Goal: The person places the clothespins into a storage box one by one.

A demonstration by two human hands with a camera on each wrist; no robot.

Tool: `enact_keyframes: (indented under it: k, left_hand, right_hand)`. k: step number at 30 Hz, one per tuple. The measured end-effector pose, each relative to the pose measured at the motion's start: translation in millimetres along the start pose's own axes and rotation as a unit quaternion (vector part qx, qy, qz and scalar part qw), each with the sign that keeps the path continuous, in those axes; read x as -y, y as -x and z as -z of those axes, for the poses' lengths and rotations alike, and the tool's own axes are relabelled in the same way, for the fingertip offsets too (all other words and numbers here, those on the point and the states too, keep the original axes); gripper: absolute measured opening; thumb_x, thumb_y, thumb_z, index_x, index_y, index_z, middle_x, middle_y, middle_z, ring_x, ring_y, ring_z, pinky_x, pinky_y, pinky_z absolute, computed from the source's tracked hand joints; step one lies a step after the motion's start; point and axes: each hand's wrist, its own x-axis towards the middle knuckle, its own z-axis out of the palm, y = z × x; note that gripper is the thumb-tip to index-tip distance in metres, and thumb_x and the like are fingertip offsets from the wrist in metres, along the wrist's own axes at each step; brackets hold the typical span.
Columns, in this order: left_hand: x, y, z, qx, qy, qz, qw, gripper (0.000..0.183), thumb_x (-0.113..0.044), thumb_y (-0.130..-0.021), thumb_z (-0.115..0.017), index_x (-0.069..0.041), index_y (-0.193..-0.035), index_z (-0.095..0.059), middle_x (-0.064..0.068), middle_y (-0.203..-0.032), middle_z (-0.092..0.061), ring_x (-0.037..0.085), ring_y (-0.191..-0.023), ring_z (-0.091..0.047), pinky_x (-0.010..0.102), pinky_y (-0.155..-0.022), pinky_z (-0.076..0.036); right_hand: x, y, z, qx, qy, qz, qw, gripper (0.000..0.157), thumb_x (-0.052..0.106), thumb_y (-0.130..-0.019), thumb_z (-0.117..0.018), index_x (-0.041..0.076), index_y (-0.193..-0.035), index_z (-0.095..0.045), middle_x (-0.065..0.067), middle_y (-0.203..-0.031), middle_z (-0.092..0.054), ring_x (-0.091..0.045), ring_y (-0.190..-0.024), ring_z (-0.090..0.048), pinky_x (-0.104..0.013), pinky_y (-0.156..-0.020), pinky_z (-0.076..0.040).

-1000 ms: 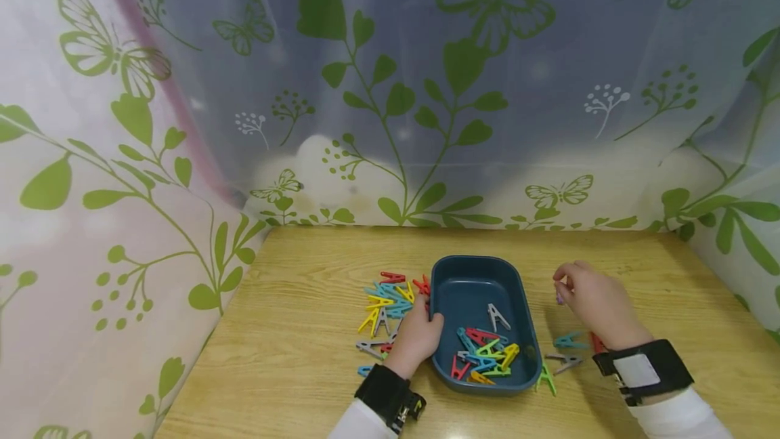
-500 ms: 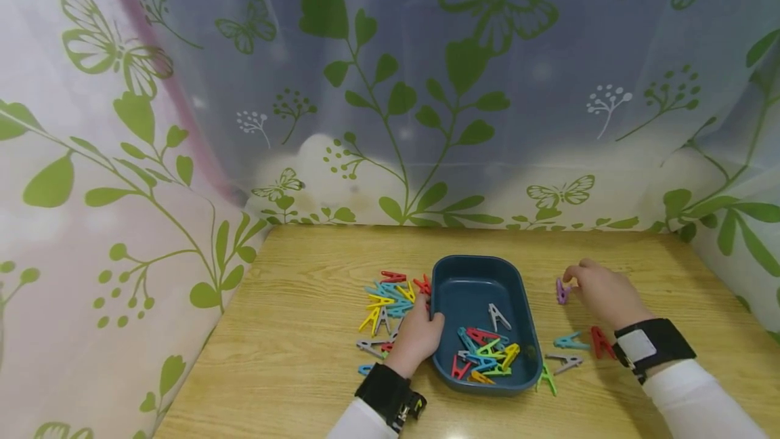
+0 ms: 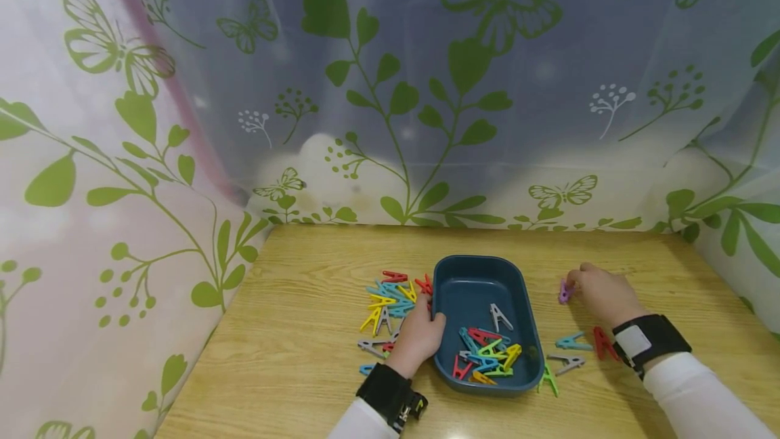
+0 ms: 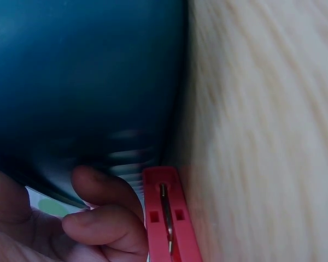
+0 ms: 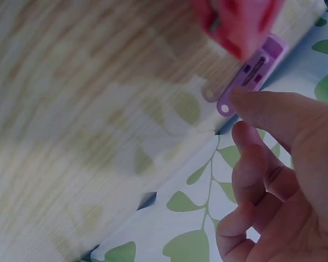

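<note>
A purple clothespin (image 3: pixel 564 292) sits at the wooden tabletop (image 3: pixel 317 276), to the right of a dark blue plastic bin (image 3: pixel 474 298) and well apart from it, its handle end under the fingertips of a person's right hand (image 3: pixel 606 295). The thumb (image 5: pixel 265 106) lies on one handle, and the hand appears to pinch the clip lightly, with little gap; the index finger's contact is partly hidden. The remaining fingers curl loosely, holding nothing. Handling this clip well probably means a square pinch on both handles, light enough to leave the jaws shut, and a lift high enough to clear the bin's rim.

The left hand (image 3: pixel 417 336) grips the bin's left side, thumb at the rim and fingers (image 4: pixel 106 199) curled against the outer wall, just beside a pink clothespin (image 4: pixel 172 218); a steady hold there should keep the bin from sliding.

Mixed clothespins lie inside, mostly toward the near end, a gray clothespin (image 3: pixel 501 318) farther up. Teal (image 3: pixel 573 342), red (image 3: pixel 603 344), gray and green clips lie to the bin's right, the green touching or just beside it; a many-colored pile (image 3: pixel 382 301) spreads to its left. Beyond hangs a leaf-and-butterfly curtain (image 3: pixel 402 97).
</note>
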Motion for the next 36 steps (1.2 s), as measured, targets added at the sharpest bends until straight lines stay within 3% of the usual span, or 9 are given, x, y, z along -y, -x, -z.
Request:
enact_keyframes:
  k: [14, 19, 25, 29, 36]
  left_hand:
    - [-0.1, -0.2, -1.1, -0.001, 0.000, 0.003, 1.0000, 0.043, -0.019, -0.105, -0.051, -0.001, -0.143, -0.046, 0.018, -0.113, -0.065, 0.024, -0.096, -0.063, 0.040, -0.079, -0.051]
    - [0.7, -0.5, -1.1, 0.001, 0.001, 0.003, 1.0000, 0.042, -0.019, -0.104, -0.052, -0.001, -0.142, -0.046, 0.018, -0.113, -0.065, 0.023, -0.094, -0.063, 0.040, -0.078, -0.052]
    - [2.1, -1.3, -1.4, 0.002, 0.000, 0.001, 1.0000, 0.043, -0.020, -0.105, -0.051, -0.001, -0.142, -0.046, 0.018, -0.113, -0.065, 0.023, -0.094, -0.063, 0.041, -0.078, -0.051]
    - [2.5, -1.2, -1.2, 0.003, 0.000, 0.000, 1.0000, 0.043, -0.020, -0.105, -0.051, 0.000, -0.143, -0.045, 0.016, -0.106, -0.065, 0.022, -0.089, -0.062, 0.037, -0.073, -0.049]
    - [2.4, -0.7, -0.8, 0.003, 0.008, -0.005, 1.0000, 0.043, -0.019, -0.104, -0.051, 0.000, -0.142, -0.046, 0.011, -0.092, -0.061, 0.019, -0.079, -0.059, 0.033, -0.066, -0.045]
  right_hand:
    - [-7, 0, -6.4, 0.011, 0.022, -0.008, 1.000, 0.010, -0.004, -0.086, -0.076, 0.005, -0.089, -0.072, -0.009, -0.081, -0.061, -0.028, -0.072, -0.067, -0.048, -0.062, -0.057]
    - [-7, 2, -2.5, -0.003, 0.022, -0.006, 1.000, 0.010, -0.005, -0.086, -0.076, 0.004, -0.090, -0.073, -0.010, -0.082, -0.062, -0.028, -0.071, -0.067, -0.047, -0.061, -0.057]
    - [3, 5, 9.7, -0.056, 0.022, -0.007, 0.998, 0.008, 0.000, -0.086, -0.078, 0.000, -0.089, -0.070, -0.010, -0.077, -0.058, -0.022, -0.061, -0.060, -0.039, -0.052, -0.052]
    - [23, 8, 24.4, -0.100, 0.015, -0.006, 0.995, 0.011, 0.003, -0.087, -0.079, -0.001, -0.091, -0.070, -0.010, -0.078, -0.059, -0.020, -0.058, -0.059, -0.038, -0.050, -0.051]
    - [67, 17, 42.2, -0.181, 0.039, 0.059, 0.981, 0.017, 0.007, -0.082, -0.084, 0.000, -0.092, -0.073, -0.008, -0.076, -0.060, -0.018, -0.055, -0.058, -0.035, -0.048, -0.049]
